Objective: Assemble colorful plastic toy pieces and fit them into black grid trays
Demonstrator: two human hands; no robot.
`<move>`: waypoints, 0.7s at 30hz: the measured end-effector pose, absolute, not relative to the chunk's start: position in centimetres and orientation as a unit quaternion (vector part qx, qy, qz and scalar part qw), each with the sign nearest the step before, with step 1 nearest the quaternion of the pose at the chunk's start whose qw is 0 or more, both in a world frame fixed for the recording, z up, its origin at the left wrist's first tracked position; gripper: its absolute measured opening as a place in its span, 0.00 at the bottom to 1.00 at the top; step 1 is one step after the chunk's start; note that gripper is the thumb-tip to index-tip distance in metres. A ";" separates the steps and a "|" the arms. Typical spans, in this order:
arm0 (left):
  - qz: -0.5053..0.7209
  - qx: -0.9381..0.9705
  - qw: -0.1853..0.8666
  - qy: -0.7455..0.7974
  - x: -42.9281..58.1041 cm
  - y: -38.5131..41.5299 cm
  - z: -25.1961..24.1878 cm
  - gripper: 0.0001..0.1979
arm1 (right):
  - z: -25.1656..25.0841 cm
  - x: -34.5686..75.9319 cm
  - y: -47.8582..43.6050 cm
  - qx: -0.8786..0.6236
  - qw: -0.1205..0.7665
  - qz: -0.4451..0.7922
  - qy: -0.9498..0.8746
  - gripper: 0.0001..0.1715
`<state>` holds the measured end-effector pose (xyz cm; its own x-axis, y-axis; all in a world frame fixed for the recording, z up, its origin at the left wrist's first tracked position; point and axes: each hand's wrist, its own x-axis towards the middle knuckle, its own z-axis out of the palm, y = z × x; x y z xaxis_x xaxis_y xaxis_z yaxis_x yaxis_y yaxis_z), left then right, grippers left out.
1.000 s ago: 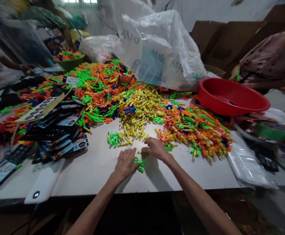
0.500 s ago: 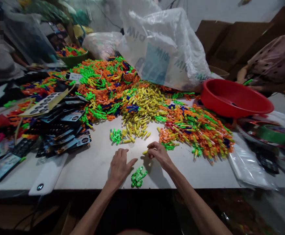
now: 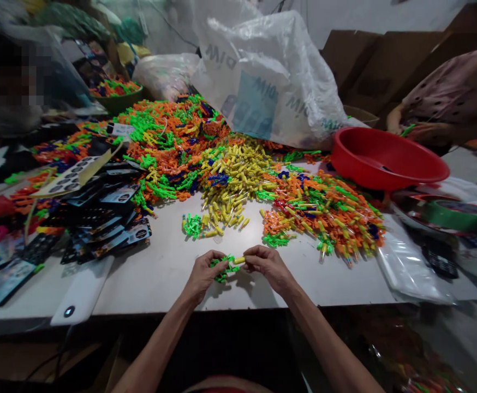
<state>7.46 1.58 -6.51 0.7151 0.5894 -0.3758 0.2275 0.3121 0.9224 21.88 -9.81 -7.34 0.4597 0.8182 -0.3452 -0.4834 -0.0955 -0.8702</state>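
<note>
Near the table's front edge, my left hand (image 3: 206,272) is closed on a green plastic toy piece (image 3: 224,267) with thin jointed-looking parts. My right hand (image 3: 268,264) pinches a small yellow tube (image 3: 239,260) at its right end. The tube's left end meets or nearly touches the green piece; I cannot tell whether they are joined. Beyond my hands lie a small clump of green pieces (image 3: 192,225) and a heap of yellow tubes (image 3: 238,169).
At the right is a mixed pile (image 3: 324,213) of orange, green and yellow pieces, with a red basin (image 3: 389,158) behind it. Black printed cards (image 3: 103,224) and a white power bank (image 3: 82,292) lie left. A large white sack (image 3: 271,82) stands behind. Another person's hand (image 3: 427,131) works at far right.
My left hand has gone from open on the table to gripping the green piece and lifting it. My right hand has brought the yellow tube up to it.
</note>
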 end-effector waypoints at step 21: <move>0.133 0.493 0.802 0.309 7.6 1.3 -6.7 0.19 | -7.9 21.5 -9.8 -0.483 0.640 0.583 -0.130 0.15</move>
